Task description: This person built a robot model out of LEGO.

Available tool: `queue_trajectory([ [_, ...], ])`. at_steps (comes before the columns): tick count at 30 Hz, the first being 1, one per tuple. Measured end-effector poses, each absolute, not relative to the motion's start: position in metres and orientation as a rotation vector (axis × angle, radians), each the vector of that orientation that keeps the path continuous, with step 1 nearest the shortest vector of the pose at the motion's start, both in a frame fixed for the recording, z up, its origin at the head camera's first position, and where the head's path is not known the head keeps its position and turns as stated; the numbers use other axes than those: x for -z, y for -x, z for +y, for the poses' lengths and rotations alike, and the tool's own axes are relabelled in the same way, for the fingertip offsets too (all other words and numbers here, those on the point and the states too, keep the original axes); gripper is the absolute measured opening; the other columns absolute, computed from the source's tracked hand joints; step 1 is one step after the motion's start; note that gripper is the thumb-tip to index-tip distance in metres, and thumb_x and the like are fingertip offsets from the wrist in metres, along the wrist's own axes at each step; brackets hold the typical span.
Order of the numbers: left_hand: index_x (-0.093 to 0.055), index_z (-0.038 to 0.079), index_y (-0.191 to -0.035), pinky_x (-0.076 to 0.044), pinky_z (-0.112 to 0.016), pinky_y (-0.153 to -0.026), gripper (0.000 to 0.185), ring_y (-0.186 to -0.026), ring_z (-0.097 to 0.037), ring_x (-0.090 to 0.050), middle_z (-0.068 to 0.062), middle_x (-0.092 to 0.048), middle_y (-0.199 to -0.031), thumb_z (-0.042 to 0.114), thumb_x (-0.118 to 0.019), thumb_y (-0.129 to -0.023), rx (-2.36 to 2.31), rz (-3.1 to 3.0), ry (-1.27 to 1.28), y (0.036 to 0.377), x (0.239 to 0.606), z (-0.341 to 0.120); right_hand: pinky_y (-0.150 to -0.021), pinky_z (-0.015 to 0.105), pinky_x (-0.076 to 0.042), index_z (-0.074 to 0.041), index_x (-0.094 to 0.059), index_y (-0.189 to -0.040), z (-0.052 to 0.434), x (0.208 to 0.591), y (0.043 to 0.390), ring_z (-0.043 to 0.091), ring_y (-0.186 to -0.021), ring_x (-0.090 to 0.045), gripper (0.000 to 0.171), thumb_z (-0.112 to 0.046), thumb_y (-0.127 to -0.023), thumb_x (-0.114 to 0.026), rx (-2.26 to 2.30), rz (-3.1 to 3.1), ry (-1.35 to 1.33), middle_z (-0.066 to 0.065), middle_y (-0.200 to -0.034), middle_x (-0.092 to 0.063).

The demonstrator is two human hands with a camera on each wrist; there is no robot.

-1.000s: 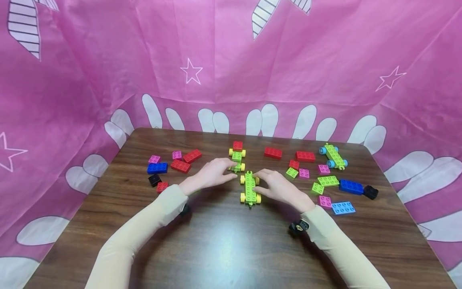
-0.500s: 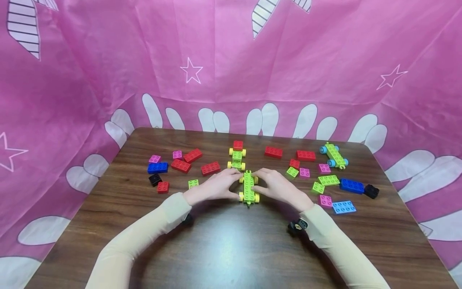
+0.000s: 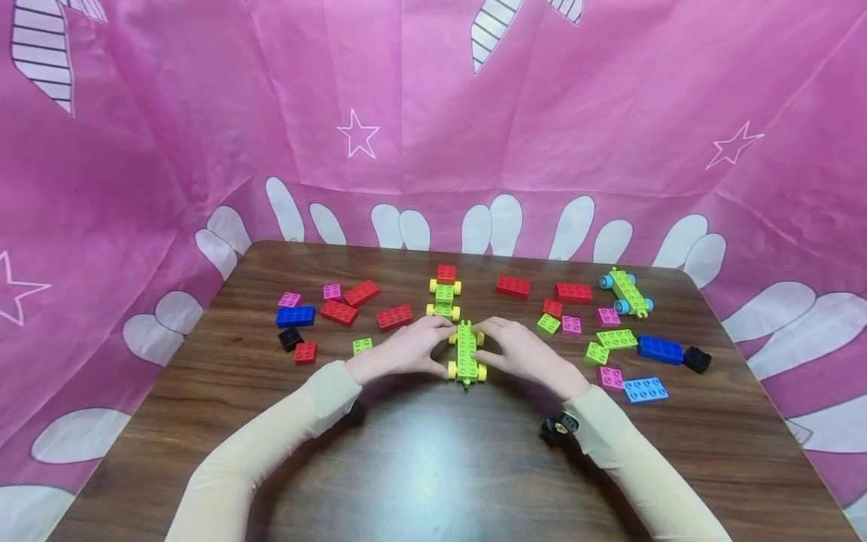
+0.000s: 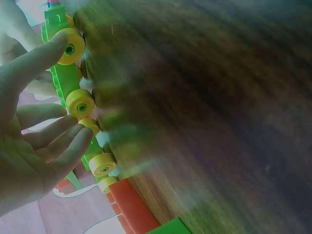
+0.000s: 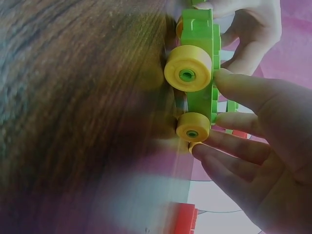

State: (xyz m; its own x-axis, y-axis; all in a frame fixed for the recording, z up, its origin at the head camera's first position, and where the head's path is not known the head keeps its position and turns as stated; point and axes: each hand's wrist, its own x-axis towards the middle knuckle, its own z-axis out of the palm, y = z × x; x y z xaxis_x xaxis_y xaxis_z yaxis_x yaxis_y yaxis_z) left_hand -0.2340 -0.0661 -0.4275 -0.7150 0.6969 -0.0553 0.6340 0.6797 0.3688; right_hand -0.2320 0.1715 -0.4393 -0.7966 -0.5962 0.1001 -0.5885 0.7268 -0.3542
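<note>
A lime-green toy car base (image 3: 466,350) with yellow wheels stands lengthwise in the middle of the wooden table, studs up. My left hand (image 3: 409,346) is at its left side, thumb at the rear wheel and the other fingers spread by the front wheel. From the right my right hand (image 3: 524,350) touches the same base, thumb and index fingertip along its studded edge. Directly in front of it, almost in line, is a second green car base (image 3: 444,297) with yellow wheels and a red brick (image 3: 446,273) at its far end. Both hands keep their fingers loosely extended.
Left of the hands lie several bricks, among them a blue brick (image 3: 295,316), a black brick (image 3: 290,339) and a red brick (image 3: 394,317). To the right are more bricks, a light-blue plate (image 3: 646,389) and a blue-wheeled car base (image 3: 628,292). A pink curtain (image 3: 433,113) hangs behind.
My left hand has come back from the far car base to the left side of the near one. The near base has shifted slightly left. Little differs over the last half second.
</note>
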Motion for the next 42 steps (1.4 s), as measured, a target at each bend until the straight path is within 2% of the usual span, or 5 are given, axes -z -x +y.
queue_trajectory([
  [12,-0.056,0.004,-0.139,-0.051,-0.042,-0.104,0.069,-0.136,-0.026,-0.048,-0.01,-0.054,-0.143,0.034,-0.081,-0.082,-0.443,2.748,-1.094,0.236,0.429,-0.065,-0.099,0.047,-0.054,-0.008,-0.064,-0.128,0.198,0.424,0.235,0.027,-0.119,-0.065,0.049,-0.036,-0.089,-0.073,0.584,2.97,0.943,0.009,-0.126,-0.068],
  [18,-0.055,0.005,-0.14,-0.051,-0.043,-0.104,0.066,-0.137,-0.026,-0.048,-0.01,-0.054,-0.143,0.032,-0.079,-0.084,-0.438,2.747,-1.097,0.236,0.429,-0.065,-0.096,0.054,-0.053,-0.006,-0.063,-0.128,0.235,0.41,0.241,0.033,-0.118,-0.064,0.048,-0.033,-0.09,-0.073,0.547,3.065,0.811,0.015,-0.127,-0.067],
  [24,-0.055,0.005,-0.139,-0.051,-0.042,-0.103,0.065,-0.136,-0.025,-0.049,-0.01,-0.055,-0.143,0.032,-0.079,-0.085,-0.425,2.753,-1.103,0.236,0.431,-0.065,-0.095,0.058,-0.052,0.001,-0.062,-0.127,0.276,0.402,0.249,0.04,-0.116,-0.063,0.047,-0.025,-0.089,-0.074,0.517,3.086,0.707,0.023,-0.125,-0.066],
  [31,-0.055,0.005,-0.14,-0.051,-0.043,-0.104,0.071,-0.136,-0.026,-0.048,-0.01,-0.054,-0.144,0.036,-0.081,-0.082,-0.448,2.738,-1.096,0.236,0.43,-0.067,-0.097,0.06,-0.05,0.004,-0.063,-0.124,0.305,0.406,0.253,0.044,-0.115,-0.062,0.046,-0.023,-0.088,-0.075,0.475,2.995,0.609,0.025,-0.121,-0.068],
  [42,-0.054,0.005,-0.141,-0.047,-0.044,-0.11,0.077,-0.139,-0.026,-0.045,-0.01,-0.052,-0.146,0.04,-0.082,-0.08,-0.478,2.68,-1.089,0.237,0.428,-0.068,-0.095,0.06,-0.051,0.005,-0.066,-0.118,0.317,0.423,0.263,0.045,-0.112,-0.063,0.043,-0.02,-0.085,-0.077,0.423,2.943,0.601,0.026,-0.116,-0.069],
])
